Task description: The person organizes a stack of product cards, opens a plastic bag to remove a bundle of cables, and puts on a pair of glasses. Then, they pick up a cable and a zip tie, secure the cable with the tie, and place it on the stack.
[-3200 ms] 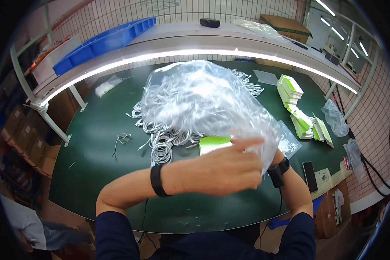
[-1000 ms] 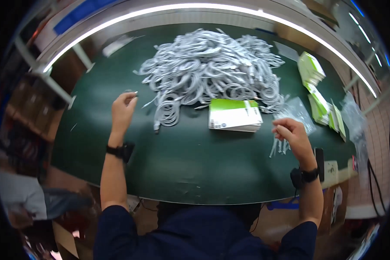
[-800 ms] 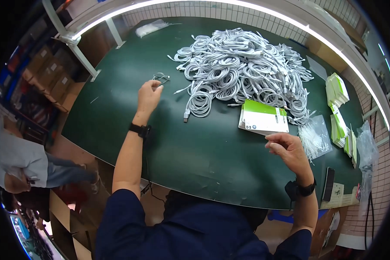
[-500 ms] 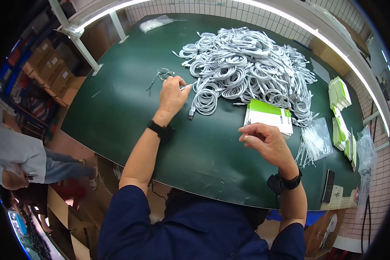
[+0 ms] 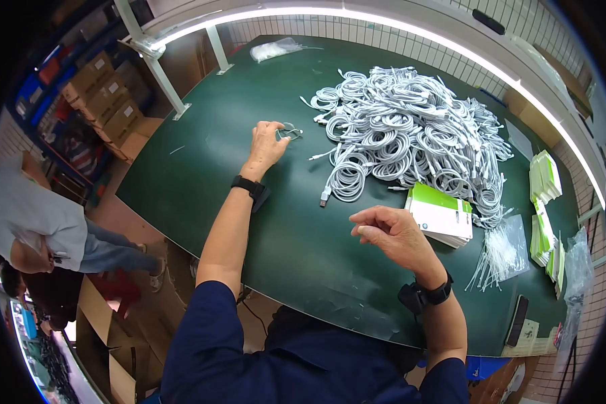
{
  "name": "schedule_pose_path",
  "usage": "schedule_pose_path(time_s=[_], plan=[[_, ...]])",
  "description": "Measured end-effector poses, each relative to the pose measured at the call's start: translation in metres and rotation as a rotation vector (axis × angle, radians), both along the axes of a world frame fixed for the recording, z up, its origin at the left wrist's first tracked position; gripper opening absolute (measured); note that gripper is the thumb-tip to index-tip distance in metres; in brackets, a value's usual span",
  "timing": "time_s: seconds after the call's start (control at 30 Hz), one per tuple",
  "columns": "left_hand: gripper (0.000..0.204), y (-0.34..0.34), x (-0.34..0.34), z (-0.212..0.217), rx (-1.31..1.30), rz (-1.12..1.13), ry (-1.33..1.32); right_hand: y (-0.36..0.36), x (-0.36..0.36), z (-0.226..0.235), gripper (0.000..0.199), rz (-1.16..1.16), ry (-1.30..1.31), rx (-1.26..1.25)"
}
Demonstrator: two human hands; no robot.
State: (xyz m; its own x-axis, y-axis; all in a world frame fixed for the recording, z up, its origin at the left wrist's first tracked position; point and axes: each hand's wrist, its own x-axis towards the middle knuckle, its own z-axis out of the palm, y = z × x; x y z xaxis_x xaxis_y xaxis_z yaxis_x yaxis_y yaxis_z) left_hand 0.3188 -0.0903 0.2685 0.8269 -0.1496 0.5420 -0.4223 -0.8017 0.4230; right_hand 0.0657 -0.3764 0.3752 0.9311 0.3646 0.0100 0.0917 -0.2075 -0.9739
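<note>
cables (image 5: 417,114): smooth plastic | packet stack (image 5: 438,207): smooth paper | bag (image 5: 516,250): glossy plastic | tabletop (image 5: 303,269): smooth, low sheen | sleeve (image 5: 205,323): matt cloth

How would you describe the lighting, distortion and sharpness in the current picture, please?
Head view: the strip light glares white; head view: the green tabletop's near edge bows, fisheye-style; head view: the corners go black; head view: the cable pile, left hand and right hand look fairly sharp.
</note>
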Motion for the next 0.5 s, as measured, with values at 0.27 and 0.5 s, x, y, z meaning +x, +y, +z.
schedule_pose_path(time_s=[0.27,0.5], plan=[[0.025,-0.002,0.021,-0.001,0.242,0.066,0.304,-0.012,0.003,-0.012,0.021,-0.023,0.022,-0.031],[0.025,-0.015,-0.031,0.037,-0.119,-0.134,0.012,-0.022,0.005,-0.009,0.021,-0.079,0.015,-0.019]])
